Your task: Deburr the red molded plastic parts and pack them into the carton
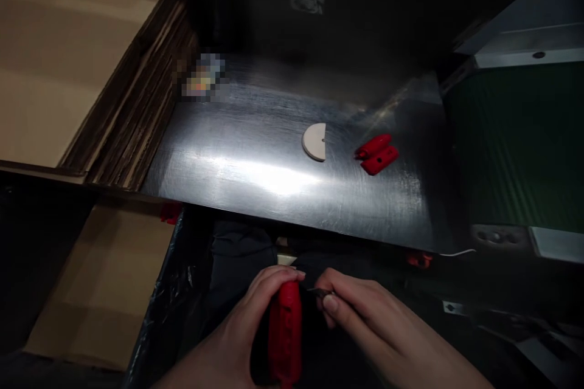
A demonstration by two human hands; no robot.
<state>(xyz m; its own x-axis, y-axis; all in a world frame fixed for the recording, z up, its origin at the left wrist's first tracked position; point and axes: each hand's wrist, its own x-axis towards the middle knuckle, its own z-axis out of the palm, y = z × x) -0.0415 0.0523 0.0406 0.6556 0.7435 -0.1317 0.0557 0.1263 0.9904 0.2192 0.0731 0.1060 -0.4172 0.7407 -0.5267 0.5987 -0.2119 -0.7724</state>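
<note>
The left hand (258,307), low in the view and in front of the metal table's near edge, has its fingers curled over the top of a long red plastic piece with holes or recesses along its face (286,334), which stands roughly upright in its grip. Just to its right and apart from the red piece, the right hand (351,310) has thumb and index finger pinched together on a small, dark, thin pointed tool (319,293), its tip turned toward the red piece; it may be a blade, but the dim light and its size make that hard to tell. Beyond the hands is a brushed, shiny metal tabletop (274,194). On it lie a flat, off-white half-disc (314,142) with its straight side to the right and, to the right of that, a pair of small red plastic parts (376,154) side by side, slanting up to the right. A tall stack of brown cardboard sheets (82,55) stands along the table's left side, with another brown cardboard surface (104,285) lower down, beside a dark, glossy plastic sheet (157,304). To the right of the table is a dark green flat surface (520,146) with pale metal edging.
</note>
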